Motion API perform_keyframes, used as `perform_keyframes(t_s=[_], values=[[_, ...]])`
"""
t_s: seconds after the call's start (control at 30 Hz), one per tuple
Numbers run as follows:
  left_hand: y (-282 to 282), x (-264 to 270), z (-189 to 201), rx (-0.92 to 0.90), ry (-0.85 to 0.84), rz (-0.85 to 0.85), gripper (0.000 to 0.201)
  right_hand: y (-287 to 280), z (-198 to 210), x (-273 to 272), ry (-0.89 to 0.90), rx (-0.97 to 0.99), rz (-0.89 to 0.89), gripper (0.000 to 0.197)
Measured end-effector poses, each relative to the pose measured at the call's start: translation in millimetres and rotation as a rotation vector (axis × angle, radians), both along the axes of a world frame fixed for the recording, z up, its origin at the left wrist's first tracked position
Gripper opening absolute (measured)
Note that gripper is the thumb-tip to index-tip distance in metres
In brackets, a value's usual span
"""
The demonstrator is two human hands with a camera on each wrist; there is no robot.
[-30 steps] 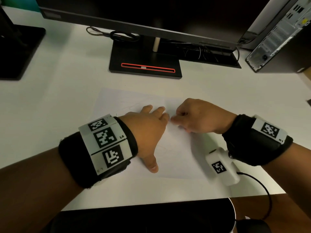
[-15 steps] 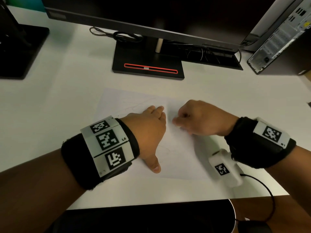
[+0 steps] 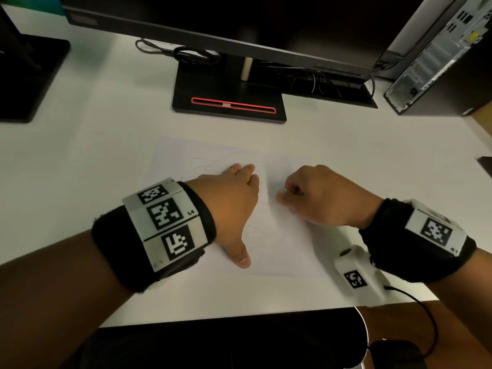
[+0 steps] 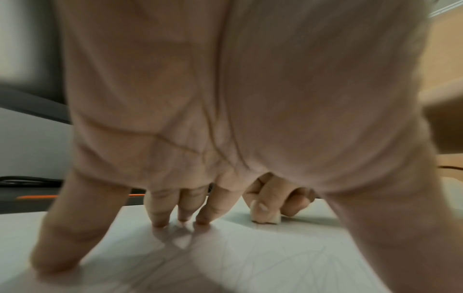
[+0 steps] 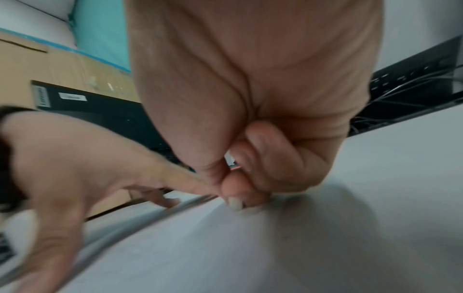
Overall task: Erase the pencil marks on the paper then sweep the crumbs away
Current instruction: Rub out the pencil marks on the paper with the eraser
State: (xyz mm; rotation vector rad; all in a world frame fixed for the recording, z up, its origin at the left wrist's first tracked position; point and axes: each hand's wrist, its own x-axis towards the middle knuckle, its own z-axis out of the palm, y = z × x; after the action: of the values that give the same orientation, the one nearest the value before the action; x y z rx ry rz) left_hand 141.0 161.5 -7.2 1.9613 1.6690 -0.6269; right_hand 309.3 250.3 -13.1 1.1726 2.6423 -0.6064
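Rubbing is under way, we judge: paper (image 3: 290, 241) lies flat on the white desk (image 3: 80, 161), at 6 o'clock of the monitor stand (image 3: 229, 102). Faint pencil marks (image 3: 210, 162) show toward the sheet's 11 o'clock corner, a fainter loop near its middle.

Paper is thin, light and limp. It will likely skate on the smooth desk and buckle or tear if rubbed toward an unpinned edge. Best hold is flat pressure, not a pinch, close beside the rubbed spot.

Our left hand (image 3: 231, 206) does that: fingers straight and spread, tips pressed on the sheet, thumb splayed toward 6 o'clock. It grips nothing.

Our right hand (image 3: 319, 198) sits at 3 o'clock of the left, fingers curled tight, pinching a small pale eraser (image 4: 271, 218) with its end on the paper. The eraser is small, so our hold is low, near the tip. It looks soft enough to smear or snap if leaned on hard; short light strokes away from the pinning hand seem safest.

Crumbs: too small to make out here.

Outward: cables (image 3: 186, 53) at 12 o'clock, computer case (image 3: 431, 57) at 2 o'clock.
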Motion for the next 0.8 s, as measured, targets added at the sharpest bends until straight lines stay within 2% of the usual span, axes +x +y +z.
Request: perform_keyframes(t_s=[0.1, 0.2, 0.37, 0.5, 0.63, 0.77, 0.8], values=[[1, 0, 0, -0.002, -0.001, 0.002, 0.146, -10, -5, 1, -0.019, -0.028, 0.101, 0.044], [0, 0, 0, -0.005, 0.002, -0.003, 0.146, 3, -1, 6, 0.002, -0.037, -0.019, 0.044], [0, 0, 0, -0.009, -0.011, 0.008, 0.145, -17, -4, 6, -0.010, -0.054, 0.104, 0.042], [0, 0, 1, -0.013, -0.008, 0.005, 0.145, -3, -1, 11, 0.011, -0.044, -0.030, 0.043], [0, 0, 1, -0.018, -0.015, 0.010, 0.144, -22, -4, 7, -0.017, -0.057, 0.107, 0.041], [0, 1, 2, -0.028, -0.001, 0.006, 0.143, -4, 2, 11, -0.007, -0.043, -0.006, 0.042], [0, 2, 2, -0.027, 0.001, 0.008, 0.143, -6, 1, 10, 0.001, -0.036, 0.011, 0.042]])
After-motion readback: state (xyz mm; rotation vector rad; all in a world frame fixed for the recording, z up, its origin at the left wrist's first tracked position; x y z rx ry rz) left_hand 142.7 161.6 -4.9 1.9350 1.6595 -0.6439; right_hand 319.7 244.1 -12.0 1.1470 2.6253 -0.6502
